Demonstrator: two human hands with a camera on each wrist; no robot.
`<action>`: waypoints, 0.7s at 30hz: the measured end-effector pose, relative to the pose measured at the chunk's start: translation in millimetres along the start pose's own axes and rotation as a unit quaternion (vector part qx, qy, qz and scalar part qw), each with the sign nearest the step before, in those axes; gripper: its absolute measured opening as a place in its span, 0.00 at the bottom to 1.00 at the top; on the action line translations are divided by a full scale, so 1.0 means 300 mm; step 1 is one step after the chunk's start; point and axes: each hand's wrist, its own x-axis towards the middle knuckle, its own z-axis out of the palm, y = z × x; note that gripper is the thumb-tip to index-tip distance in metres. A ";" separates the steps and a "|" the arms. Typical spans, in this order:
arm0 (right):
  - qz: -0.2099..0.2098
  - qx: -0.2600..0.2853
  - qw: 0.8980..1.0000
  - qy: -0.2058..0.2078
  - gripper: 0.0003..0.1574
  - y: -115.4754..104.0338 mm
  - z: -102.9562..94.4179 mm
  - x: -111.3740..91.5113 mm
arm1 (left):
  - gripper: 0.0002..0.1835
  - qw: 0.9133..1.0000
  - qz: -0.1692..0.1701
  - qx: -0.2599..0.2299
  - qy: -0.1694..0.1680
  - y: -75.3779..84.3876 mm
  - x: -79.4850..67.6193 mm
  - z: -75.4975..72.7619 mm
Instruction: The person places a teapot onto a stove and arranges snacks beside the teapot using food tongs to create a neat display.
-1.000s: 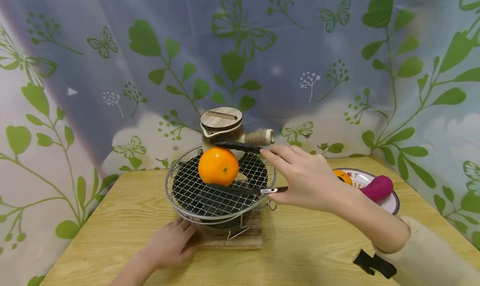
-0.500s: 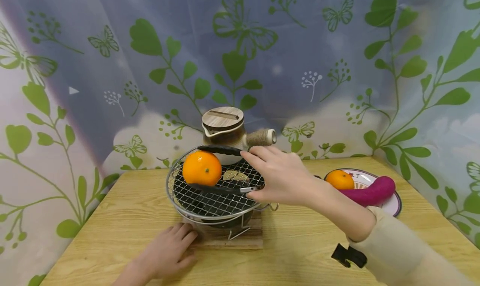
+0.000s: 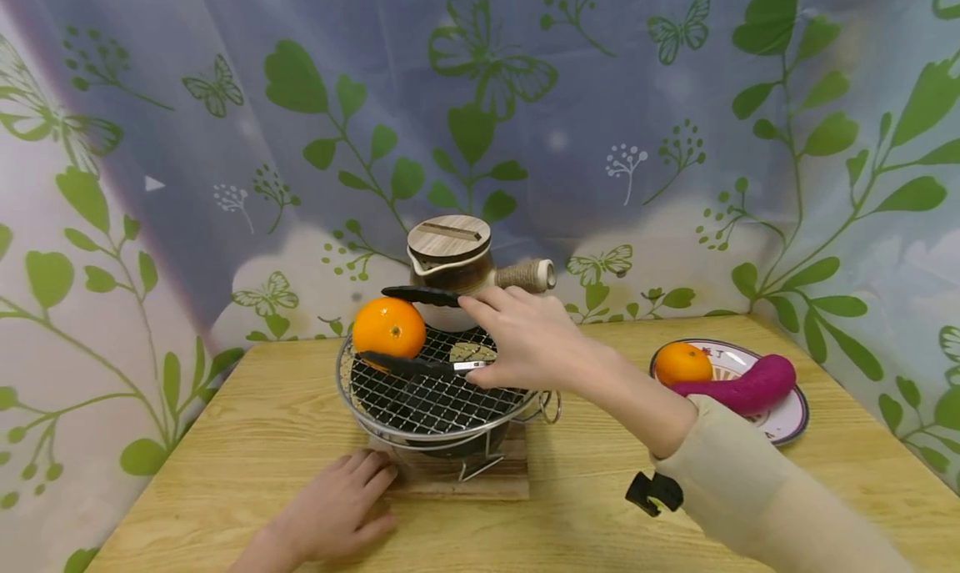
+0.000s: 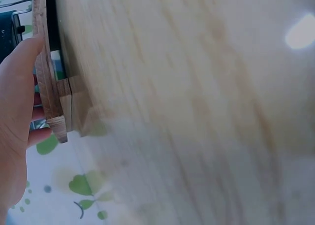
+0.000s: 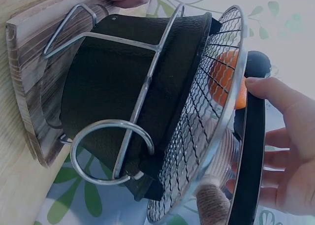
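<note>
My right hand (image 3: 528,335) grips black tongs (image 3: 408,364), whose two arms reach along the front and back of an orange (image 3: 388,327). The orange sits at the left side of a round wire grill (image 3: 450,410); whether both tong arms press it I cannot tell. Under the mesh is a black stove (image 5: 128,67) on a square wooden board (image 3: 487,481). In the left wrist view, my left hand (image 4: 17,92) holds the board's edge, thumb on one face and fingers behind it. A flat pale-brown slice (image 3: 471,353) lies on the grill, partly covered by the right hand.
Behind the grill stands a teapot (image 3: 450,260) with a wooden lid and a rope-wrapped handle (image 3: 525,275). To the right, a plate (image 3: 795,423) bears a smaller orange fruit (image 3: 682,363) and a purple eggplant-like vegetable (image 3: 757,385). A patterned cloth (image 3: 555,139) hangs behind the table.
My right hand has moved left with the tongs, and the orange has shifted from the grill's middle to its left side. The pale slice is more exposed. My left hand stays at the board.
</note>
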 end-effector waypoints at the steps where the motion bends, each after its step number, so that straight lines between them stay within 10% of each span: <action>1: 0.002 0.000 1.000 -0.003 0.54 -0.002 0.002 0.005 | 0.29 1.000 0.004 0.003 -0.001 0.001 -0.001 0.001; 21: 0.017 0.007 1.000 -0.023 0.53 -0.025 0.025 0.060 | 0.29 1.000 0.007 0.001 0.006 0.002 -0.001 0.009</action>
